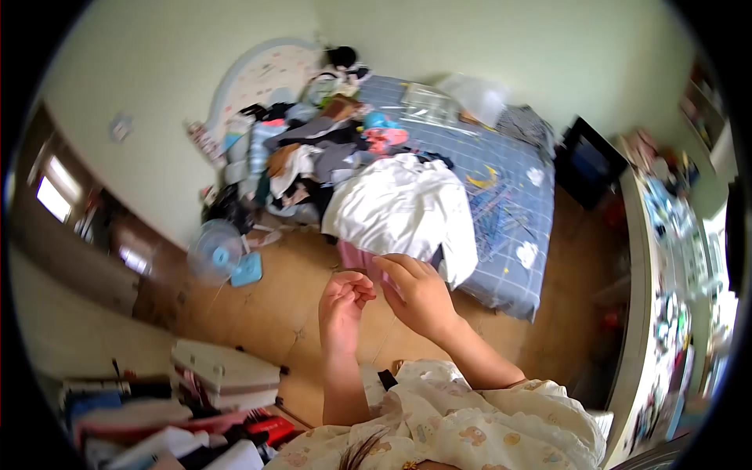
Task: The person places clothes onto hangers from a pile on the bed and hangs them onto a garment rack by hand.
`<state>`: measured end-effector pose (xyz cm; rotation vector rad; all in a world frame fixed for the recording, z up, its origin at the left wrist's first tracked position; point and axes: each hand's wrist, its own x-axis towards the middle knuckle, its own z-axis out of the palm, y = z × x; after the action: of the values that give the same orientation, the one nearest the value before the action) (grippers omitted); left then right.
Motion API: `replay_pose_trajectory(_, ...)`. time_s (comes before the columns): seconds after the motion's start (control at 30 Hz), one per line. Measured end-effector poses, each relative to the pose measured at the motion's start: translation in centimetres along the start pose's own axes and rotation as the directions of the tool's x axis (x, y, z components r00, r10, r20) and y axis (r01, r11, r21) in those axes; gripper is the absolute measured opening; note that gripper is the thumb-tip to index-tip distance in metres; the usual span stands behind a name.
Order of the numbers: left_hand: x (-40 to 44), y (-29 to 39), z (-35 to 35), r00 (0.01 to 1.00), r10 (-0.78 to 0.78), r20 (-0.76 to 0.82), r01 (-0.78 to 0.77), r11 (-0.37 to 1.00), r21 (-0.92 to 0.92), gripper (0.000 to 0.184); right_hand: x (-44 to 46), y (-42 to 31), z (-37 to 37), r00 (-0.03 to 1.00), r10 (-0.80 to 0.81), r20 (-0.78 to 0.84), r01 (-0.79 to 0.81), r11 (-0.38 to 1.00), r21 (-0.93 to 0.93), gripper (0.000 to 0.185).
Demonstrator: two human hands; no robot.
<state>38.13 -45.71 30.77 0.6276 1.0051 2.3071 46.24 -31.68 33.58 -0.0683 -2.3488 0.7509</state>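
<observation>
My left hand [343, 307] is raised in front of me, palm turned up and fingers loosely curled, with nothing visible in it. Close to its right, my right hand [415, 296] has its fingers stretched out and thumb apart, also holding nothing that shows. A narrow gap separates the two hands. Beyond them a white long-sleeved shirt [403, 200] lies spread over the near edge of the bed, one sleeve hanging down. Some pink cloth [356, 257] hangs below the shirt, partly hidden behind my right fingers.
A large heap of clothes [313, 160] covers the left of the blue checked bed [509, 270]. A fan [218, 252] stands on the floor at left. Below it are a white suitcase [227, 372] and piled clothes [164, 431]. A cluttered counter [638, 313] runs along the right.
</observation>
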Motion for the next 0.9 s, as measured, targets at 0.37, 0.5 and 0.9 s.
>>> replay_pose_trajectory(0.37, 10.8, -5.7, 0.6, 0.941, -0.287, 0.180, 0.327, 0.906, -0.268, 0.014, 1.2, 7.2, -1.4, 0.953, 0.245, -0.178, -0.267, 0.957, -0.111, 0.021)
replay_pose_trajectory(0.5, 15.6, -6.4, -1.7, 0.944, -0.292, 0.156, 0.327, 0.895, -0.303, 0.013, 5.2, 9.9, 1.0, 0.949, 0.290, -0.121, -0.305, 0.942, -0.138, 0.018)
replay_pose_trajectory(0.9, 34.0, -4.0, -15.8, 0.977, -0.156, -0.144, 0.098, 0.934, -0.344, 0.007, 23.1, 17.1, 10.2, 0.952, 0.300, -0.063, -0.306, 0.940, -0.150, 0.020)
